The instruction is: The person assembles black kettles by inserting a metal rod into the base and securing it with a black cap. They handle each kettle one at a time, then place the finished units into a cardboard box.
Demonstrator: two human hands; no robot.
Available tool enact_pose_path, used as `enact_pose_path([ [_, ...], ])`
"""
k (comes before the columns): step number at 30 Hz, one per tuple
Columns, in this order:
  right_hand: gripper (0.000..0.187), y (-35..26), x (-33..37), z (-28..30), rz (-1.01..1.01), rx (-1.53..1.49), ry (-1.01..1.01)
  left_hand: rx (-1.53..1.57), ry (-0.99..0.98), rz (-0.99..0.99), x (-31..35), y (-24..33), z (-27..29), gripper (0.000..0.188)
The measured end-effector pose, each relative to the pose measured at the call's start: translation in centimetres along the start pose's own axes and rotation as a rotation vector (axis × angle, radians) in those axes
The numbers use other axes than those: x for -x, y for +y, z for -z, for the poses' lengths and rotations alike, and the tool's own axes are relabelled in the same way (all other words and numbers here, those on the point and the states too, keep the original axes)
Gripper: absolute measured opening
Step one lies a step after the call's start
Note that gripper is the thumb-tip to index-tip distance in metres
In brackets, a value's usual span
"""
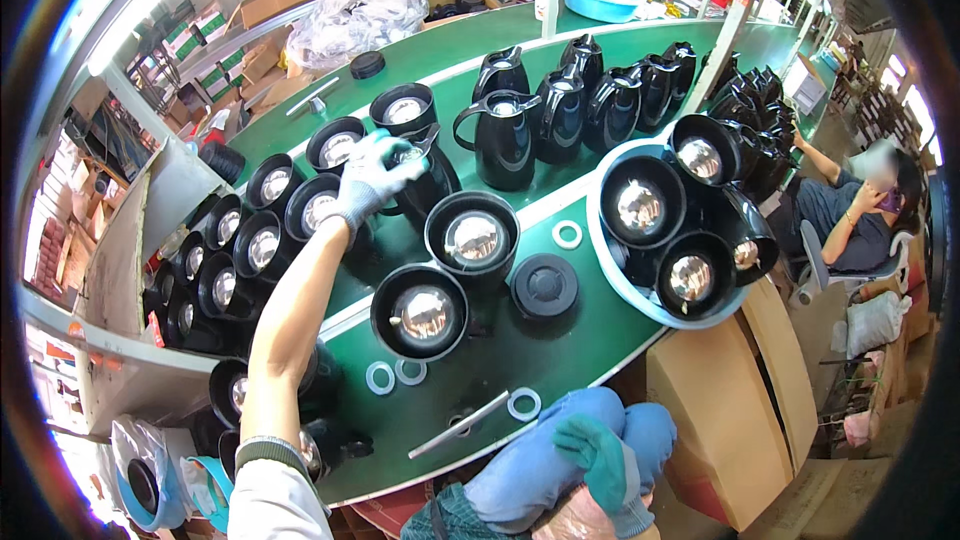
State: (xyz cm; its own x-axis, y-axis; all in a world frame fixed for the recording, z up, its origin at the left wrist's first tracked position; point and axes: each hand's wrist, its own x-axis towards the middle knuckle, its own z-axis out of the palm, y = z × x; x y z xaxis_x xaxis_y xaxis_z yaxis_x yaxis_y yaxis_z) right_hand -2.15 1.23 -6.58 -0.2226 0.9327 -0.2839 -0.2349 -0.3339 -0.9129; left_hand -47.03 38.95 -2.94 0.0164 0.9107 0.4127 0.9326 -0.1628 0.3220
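From the pale sleeve closest by, reaches with left grip to top of black jug, probably light, stiff, slippery, best held by its handle, left of blue basin, and rests right grip below basin, cannot tell closure of either.

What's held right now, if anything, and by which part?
The left hand is at the top of a black jug; whether it grips or just touches can't be told. The right hand shows nothing held.

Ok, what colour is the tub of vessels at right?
The tub is light blue; see head view.
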Motion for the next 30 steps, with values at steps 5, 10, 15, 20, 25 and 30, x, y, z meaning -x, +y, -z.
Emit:
enact_pose_path([
  [5,0.059,1.7,-1.0,1.3,-0.107,-0.067,0.040,-0.408,0.040,-0.177,-7.4,-2.1,2.3,0.031],
  [10,0.059,1.6,-1.1,1.7,-0.166,-0.225,0.082,-0.534,-0.176,-0.108,-8.8,-2.0,0.6,0.042],
  [15,0.061,0.4,-1.3,0.6,-0.045,-0.121,0.021,-0.405,0.300,-0.270,-8.1,-0.6,6.7,0.036],
  [20,0.052,-6.4,-2.9,-0.9,0.212,0.149,-0.058,-0.356,0.324,-0.537,-5.7,7.6,18.9,0.032],
  [25,0.076,-18.3,-7.5,-9.3,1.133,0.792,-0.082,-0.294,-0.034,-0.562,7.7,15.9,35.8,0.032],
  [30,0.062,-22.9,-3.4,-10.1,1.213,1.116,-0.352,0.071,-0.407,-0.900,13.5,22.3,32.9,0.042],
])
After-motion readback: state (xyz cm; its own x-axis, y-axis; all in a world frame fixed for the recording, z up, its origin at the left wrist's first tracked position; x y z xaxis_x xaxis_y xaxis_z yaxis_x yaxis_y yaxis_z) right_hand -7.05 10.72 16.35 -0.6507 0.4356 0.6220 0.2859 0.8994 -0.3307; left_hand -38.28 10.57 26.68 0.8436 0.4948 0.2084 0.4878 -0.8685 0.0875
